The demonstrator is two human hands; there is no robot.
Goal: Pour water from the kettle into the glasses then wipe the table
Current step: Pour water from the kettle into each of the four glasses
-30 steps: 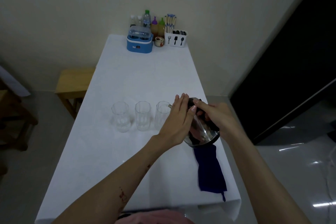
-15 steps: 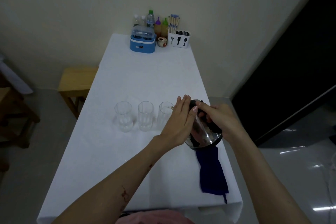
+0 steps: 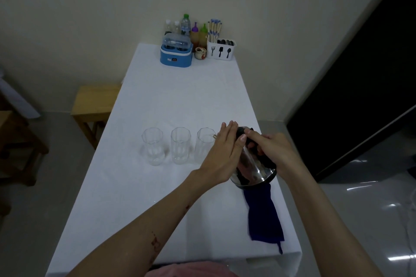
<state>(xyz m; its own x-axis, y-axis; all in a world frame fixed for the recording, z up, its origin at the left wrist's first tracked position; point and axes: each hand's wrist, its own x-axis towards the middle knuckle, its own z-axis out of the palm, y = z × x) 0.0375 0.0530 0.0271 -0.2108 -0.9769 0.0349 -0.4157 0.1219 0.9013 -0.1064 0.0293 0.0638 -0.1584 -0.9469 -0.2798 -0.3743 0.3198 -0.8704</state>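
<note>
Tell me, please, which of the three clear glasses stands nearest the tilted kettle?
The rightmost clear drinking glass: the steel kettle tips toward its rim, while the other two stand further left.

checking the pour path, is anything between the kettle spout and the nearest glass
Nothing visible. The kettle, tilted in both hands, has its spout at the rim of the rightmost glass. The left hand lies flat along its side, and the right hand grips the handle.

The white worktop [image 3: 180, 101] carries three glasses [image 3: 180, 145] in a row mid-surface, a blue cloth [image 3: 263, 218] near the right edge, and containers [image 3: 176, 53] (far edge).
</note>
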